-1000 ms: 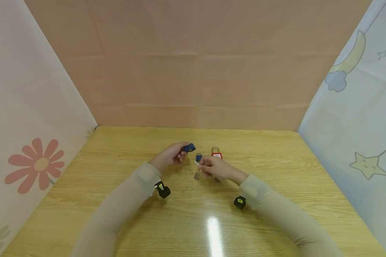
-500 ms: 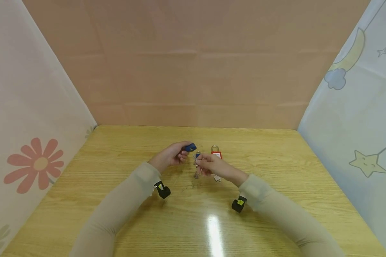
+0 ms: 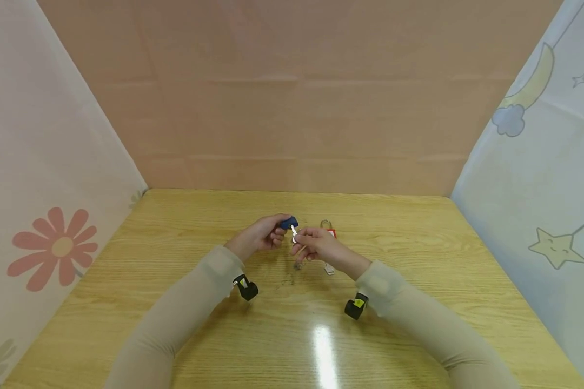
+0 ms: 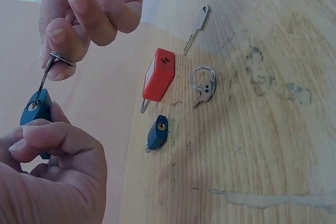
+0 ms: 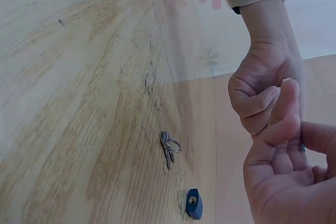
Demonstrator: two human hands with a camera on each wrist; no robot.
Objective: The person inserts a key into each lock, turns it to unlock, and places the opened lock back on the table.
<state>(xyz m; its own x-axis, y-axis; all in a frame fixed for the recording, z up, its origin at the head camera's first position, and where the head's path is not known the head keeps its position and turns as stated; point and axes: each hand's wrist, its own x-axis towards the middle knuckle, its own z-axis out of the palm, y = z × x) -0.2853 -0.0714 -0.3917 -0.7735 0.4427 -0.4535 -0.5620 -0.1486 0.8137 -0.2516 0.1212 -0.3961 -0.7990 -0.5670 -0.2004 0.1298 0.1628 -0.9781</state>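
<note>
My left hand (image 3: pixel 261 233) holds a blue padlock (image 4: pixel 34 109), its keyhole end facing the other hand. With thumb and fingers, my right hand (image 3: pixel 325 249) pinches a silver key (image 4: pixel 45 78) that has a metal ring on it. The key's tip is at the padlock's keyhole; how deep it sits I cannot tell. Curled fingers hide part of the padlock in the left wrist view. From the right wrist view, my right fingers (image 5: pixel 283 124) cover most of the key and lock.
On the wooden table lie a red padlock (image 4: pixel 159 77), a second blue padlock (image 4: pixel 157 134), a ringed bunch of keys (image 5: pixel 167 148) and a single flat key (image 4: pixel 198 29). A peach backdrop (image 3: pixel 292 135) rises behind, with printed cloths at both sides.
My right hand has moved slightly left and up, bringing the key from apart to the blue padlock's keyhole. The left hand stays almost still, holding the padlock.
</note>
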